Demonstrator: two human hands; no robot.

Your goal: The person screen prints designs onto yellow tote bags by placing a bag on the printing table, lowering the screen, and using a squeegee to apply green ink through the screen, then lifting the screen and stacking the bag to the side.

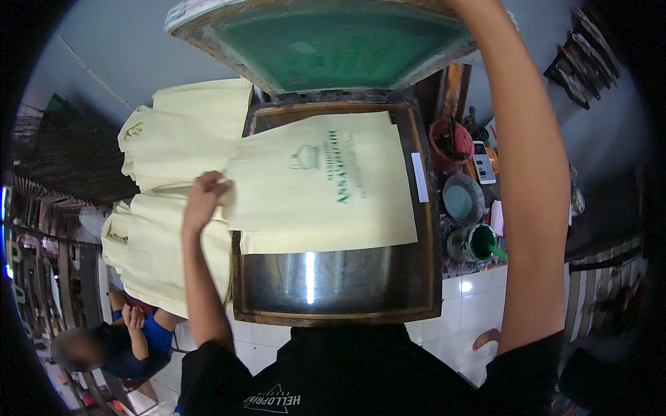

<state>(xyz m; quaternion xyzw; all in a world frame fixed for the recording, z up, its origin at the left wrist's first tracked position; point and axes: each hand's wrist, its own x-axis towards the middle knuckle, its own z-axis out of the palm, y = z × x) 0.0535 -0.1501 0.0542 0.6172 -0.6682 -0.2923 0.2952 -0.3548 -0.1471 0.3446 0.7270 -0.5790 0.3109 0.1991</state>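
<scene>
On the metal-bedded printing table (333, 284) in front of me lies a cream fabric bag (326, 184), flat and spread out, with a green print showing on its upper face. My left hand (203, 197) is at the bag's left edge, fingers curled down and pinched on the corner of the cloth where it overhangs the table's wooden frame. The bag's body stretches away to the right of that hand, covering most of the bed's upper half, while the bare shiny metal shows below it, nearer to me. My right arm runs straight up along the right side of the view toward the raised screen frame (326, 41), whose green mesh tilts above the far end of the table; the right hand itself passes out of the top edge, so I cannot tell whether it is gripping the frame or resting open against it. That arm is well apart from the bag, off its right edge. Just left of my left hand, a stack of cream bags (184, 132) of the same kind lies piled beside the table, with more draped lower down, touching or nearly touching the bag I am holding. To the right of the table sit a red bucket (447, 142), a round tin of pale ink (461, 197) and a can of green ink (475, 243). Another person (125, 340) in a blue shirt sits low at the left.
</scene>
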